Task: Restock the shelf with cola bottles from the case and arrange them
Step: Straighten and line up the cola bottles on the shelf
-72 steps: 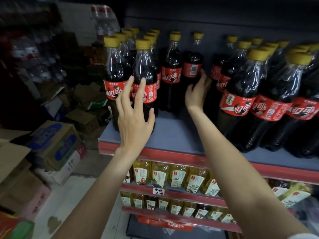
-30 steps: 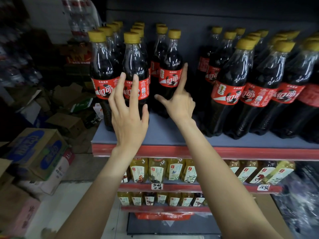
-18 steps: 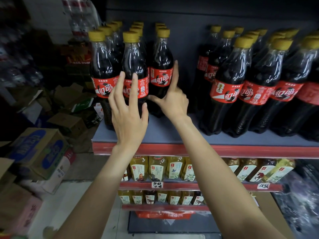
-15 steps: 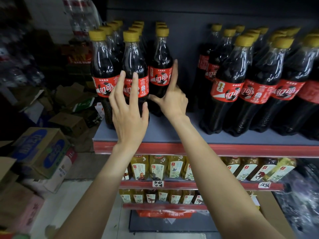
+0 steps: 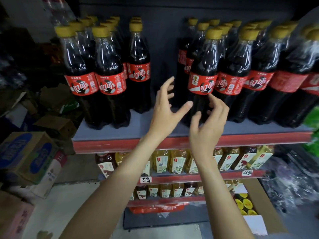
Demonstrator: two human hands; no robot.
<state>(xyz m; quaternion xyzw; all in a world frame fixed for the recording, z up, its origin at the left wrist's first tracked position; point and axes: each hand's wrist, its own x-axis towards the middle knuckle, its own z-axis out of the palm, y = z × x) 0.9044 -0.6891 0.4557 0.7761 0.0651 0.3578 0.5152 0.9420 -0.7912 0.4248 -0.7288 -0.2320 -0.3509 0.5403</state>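
Note:
Cola bottles with yellow caps and red labels stand in two groups on the grey shelf with a red front edge. The left group has three rows, the third row's front bottle set a little further back. A gap separates it from the right group, whose front bottle is nearest my hands. My left hand hovers in the gap with fingers spread, holding nothing. My right hand is just in front of that front bottle's lower body, fingers curled and apart, not closed on it.
Lower shelves carry yellow and brown tea bottles. Cardboard boxes are piled on the floor at the left. An open carton with yellow caps sits at the lower right. A green pack shows at the right edge.
Both hands came off the left group's bottles and moved right to the gap and the right group's front bottle. The view shifted right as well.

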